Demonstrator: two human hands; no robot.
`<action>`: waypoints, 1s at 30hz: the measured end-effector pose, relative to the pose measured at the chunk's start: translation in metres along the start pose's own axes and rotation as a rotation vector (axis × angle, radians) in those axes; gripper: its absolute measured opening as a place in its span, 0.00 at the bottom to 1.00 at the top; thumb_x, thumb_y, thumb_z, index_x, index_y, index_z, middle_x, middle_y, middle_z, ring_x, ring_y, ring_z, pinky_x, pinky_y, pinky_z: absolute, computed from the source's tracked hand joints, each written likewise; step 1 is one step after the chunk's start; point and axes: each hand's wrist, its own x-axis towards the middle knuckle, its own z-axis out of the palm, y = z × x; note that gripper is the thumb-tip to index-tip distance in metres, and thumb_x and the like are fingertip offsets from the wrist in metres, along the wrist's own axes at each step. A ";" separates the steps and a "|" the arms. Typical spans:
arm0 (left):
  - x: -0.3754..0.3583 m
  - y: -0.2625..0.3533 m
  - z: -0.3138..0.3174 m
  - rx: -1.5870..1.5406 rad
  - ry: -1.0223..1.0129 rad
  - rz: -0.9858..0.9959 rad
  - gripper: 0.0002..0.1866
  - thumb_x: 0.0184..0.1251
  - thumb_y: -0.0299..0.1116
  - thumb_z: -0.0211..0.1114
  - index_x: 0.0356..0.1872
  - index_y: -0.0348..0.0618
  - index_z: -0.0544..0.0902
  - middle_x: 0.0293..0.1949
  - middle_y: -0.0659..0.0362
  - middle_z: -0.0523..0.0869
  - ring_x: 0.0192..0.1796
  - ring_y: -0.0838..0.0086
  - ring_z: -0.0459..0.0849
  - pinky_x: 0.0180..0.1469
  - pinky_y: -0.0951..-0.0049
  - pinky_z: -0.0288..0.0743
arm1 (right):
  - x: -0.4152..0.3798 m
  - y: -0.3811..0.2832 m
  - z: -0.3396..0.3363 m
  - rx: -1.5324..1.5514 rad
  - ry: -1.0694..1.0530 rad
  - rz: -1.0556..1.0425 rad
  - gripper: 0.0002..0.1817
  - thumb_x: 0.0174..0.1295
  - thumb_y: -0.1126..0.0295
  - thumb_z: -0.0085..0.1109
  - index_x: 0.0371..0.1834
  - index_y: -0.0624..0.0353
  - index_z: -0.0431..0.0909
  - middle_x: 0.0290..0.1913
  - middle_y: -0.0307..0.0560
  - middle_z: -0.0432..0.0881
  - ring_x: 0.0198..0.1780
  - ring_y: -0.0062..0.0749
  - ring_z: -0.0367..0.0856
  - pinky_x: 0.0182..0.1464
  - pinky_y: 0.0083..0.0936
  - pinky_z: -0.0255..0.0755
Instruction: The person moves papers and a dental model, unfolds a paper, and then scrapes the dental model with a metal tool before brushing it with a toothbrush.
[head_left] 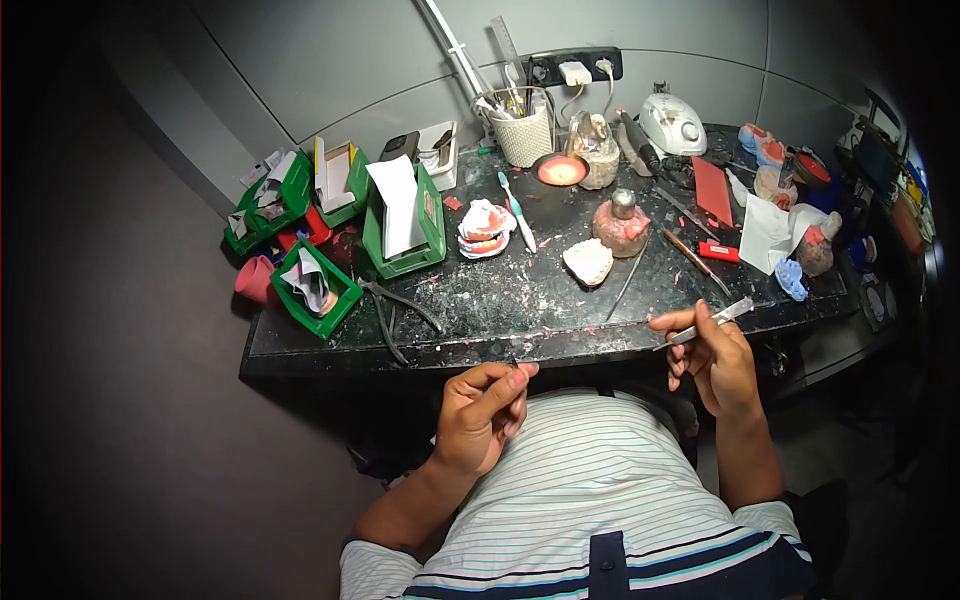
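My left hand [484, 412] is raised at the table's front edge, thumb and fingers pinched on a small dark thing too small to name. To its right, my right hand [718, 358] holds a slim metal tool [706, 325] between thumb and fingers, its pale broad end pointing up and right. Beyond both hands lie a white dental cast [588, 262] and a thin metal rod [626, 286]. Behind the cast stands a round burner with a metal cap [621, 226]. A red and white dental model [486, 229] sits further left, beside a toothbrush [517, 214].
Green bins [405, 225] with papers and pliers [392, 318] occupy the left. A basket of tools [524, 133], a white device [671, 124] and a power strip [578, 68] line the back. Red wax [713, 191], a wooden-handled knife [690, 256] and a blue mould [790, 280] lie right.
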 end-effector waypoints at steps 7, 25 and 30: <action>0.007 0.002 0.007 -0.113 0.021 -0.049 0.11 0.79 0.27 0.62 0.55 0.32 0.85 0.40 0.55 0.87 0.20 0.81 0.74 0.21 0.83 0.64 | -0.003 0.005 0.024 0.001 -0.028 0.009 0.15 0.80 0.64 0.55 0.51 0.68 0.82 0.32 0.44 0.83 0.28 0.25 0.85 0.28 0.20 0.83; 0.012 -0.019 0.039 -0.059 0.051 -0.090 0.14 0.78 0.31 0.64 0.57 0.33 0.84 0.33 0.60 0.85 0.36 0.77 0.80 0.32 0.77 0.71 | 0.007 0.017 0.084 -0.586 -0.120 -0.272 0.08 0.69 0.70 0.71 0.42 0.65 0.89 0.35 0.45 0.87 0.33 0.21 0.82 0.36 0.22 0.74; 0.016 -0.016 0.040 0.028 0.071 -0.028 0.09 0.77 0.31 0.65 0.47 0.36 0.85 0.32 0.60 0.85 0.32 0.79 0.79 0.30 0.78 0.69 | 0.006 0.014 0.079 -0.470 -0.167 -0.085 0.08 0.70 0.70 0.69 0.41 0.65 0.89 0.34 0.43 0.85 0.29 0.18 0.81 0.30 0.20 0.72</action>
